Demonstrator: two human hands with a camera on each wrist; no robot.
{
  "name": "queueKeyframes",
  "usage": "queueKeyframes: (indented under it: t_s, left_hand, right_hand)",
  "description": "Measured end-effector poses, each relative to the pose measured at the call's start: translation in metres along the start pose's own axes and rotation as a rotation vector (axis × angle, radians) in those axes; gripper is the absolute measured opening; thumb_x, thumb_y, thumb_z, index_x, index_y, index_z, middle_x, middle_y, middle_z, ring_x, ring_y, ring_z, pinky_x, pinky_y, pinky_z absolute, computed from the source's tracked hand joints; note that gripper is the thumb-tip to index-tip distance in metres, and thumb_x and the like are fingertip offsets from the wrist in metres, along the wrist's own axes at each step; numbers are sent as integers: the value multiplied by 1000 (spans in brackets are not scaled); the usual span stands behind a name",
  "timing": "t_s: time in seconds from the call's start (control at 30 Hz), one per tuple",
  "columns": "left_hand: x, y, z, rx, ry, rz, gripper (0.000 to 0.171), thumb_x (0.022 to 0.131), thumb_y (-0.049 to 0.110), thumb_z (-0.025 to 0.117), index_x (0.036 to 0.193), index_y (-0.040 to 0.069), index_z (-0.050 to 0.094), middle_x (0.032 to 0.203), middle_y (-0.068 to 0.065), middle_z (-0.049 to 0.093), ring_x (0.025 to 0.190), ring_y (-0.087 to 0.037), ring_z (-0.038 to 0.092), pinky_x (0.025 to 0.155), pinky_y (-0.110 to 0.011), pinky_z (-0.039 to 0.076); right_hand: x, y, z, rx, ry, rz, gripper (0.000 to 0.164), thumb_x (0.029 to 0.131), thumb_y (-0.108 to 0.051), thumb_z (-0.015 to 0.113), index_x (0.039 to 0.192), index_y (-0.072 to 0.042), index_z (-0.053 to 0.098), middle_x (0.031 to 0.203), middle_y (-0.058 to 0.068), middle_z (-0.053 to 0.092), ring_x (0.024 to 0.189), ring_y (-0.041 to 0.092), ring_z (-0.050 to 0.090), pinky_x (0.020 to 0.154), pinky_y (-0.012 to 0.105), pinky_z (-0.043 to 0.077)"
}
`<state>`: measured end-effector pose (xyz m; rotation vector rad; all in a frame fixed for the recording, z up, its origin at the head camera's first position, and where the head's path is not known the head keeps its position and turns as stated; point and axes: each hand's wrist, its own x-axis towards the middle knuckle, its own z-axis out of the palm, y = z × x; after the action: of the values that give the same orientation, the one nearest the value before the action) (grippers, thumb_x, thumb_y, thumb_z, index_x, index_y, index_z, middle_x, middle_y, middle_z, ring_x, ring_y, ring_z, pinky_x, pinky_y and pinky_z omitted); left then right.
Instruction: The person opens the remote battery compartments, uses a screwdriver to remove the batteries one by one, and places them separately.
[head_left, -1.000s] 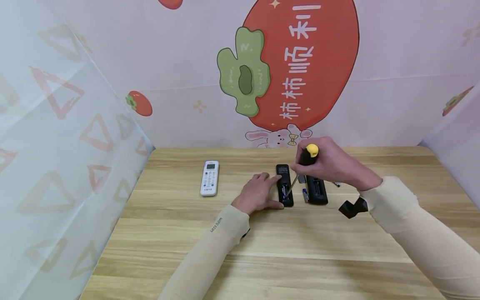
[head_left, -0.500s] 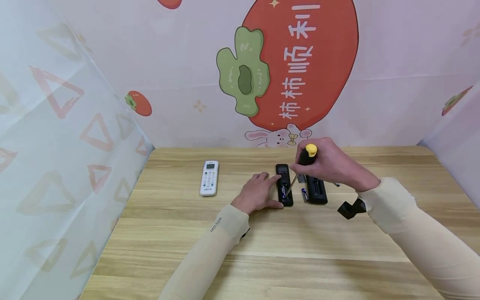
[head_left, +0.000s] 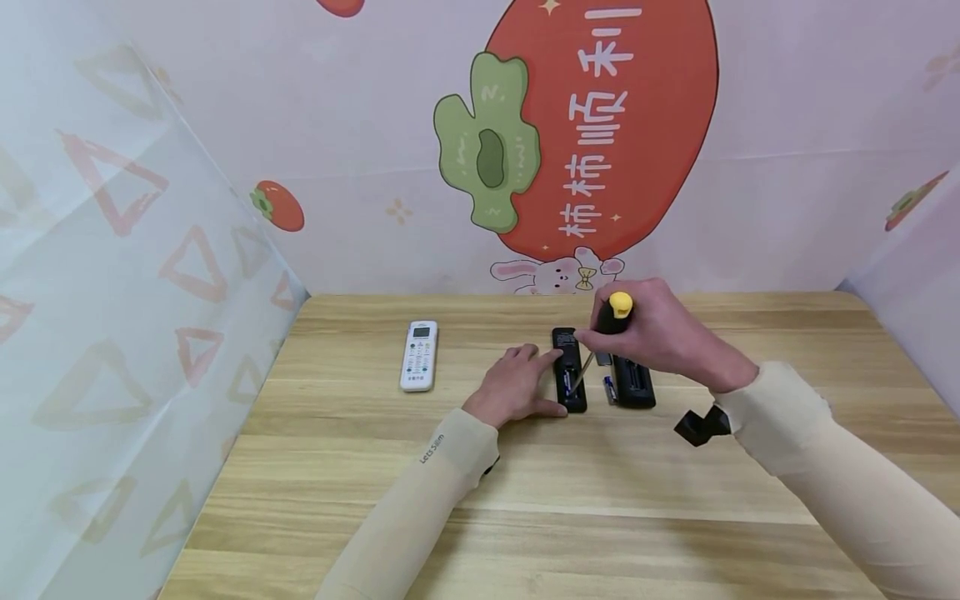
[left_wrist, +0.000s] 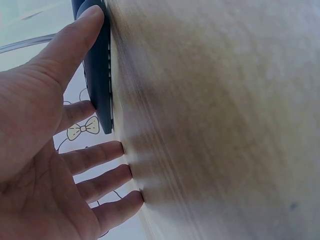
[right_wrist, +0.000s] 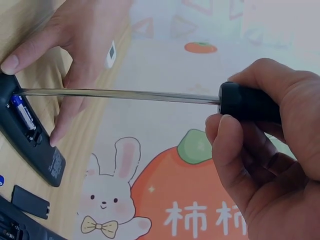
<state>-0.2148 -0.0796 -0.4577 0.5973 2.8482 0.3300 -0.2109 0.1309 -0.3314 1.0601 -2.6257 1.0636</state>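
Observation:
My right hand grips a screwdriver by its black handle with a yellow end. Its long metal shaft slants down, and its tip is at the end of the uncovered battery compartment of a black remote control. A blue-and-silver battery lies in that compartment. My left hand is spread on the table at the remote's left. Its thumb presses the remote's near end and its index finger touches the side edge; in the left wrist view the other fingertips rest on the wood.
Right of the remote lie a loose battery, a small black battery cover and a second black remote control with its compartment uncovered. A white remote control lies to the left. A printed cloth wall stands behind the table.
My right hand and the screwdriver handle have shifted slightly left and down, while the tip stays at the battery compartment. My left hand and the remote control have not moved.

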Motion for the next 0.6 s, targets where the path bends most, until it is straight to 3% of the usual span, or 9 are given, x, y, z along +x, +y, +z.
queueKeyframes:
  t_s: [0.13,0.33,0.6]
  left_hand:
    - [0,0,0,-5,0,-3,93,80,63,77,158,29,39,150,-10,46,137,-30,44,111,-46,41]
    - [0,-1,1,1,6,4,93,80,63,77,157,29,40,150,-10,46,137,-30,44,111,-45,41]
    - [0,-1,1,-11,7,2,93,80,63,77,157,29,40,150,-10,46,137,-30,44,112,-45,40]
  right_hand:
    - [-1,-1,1,-9,-9,-32,22,82,-14,87,76,-19,66,71,-12,63,64,7,60,62,28,54]
    - [-2,-1,2,-8,-6,19,22,83,-17,86,76,-19,65,71,-11,64,65,9,61,63,29,54]
    - [-1,-5,3,-24,-37,-6,22,82,-17,87,76,-20,66,73,-11,65,71,10,62,67,31,56]
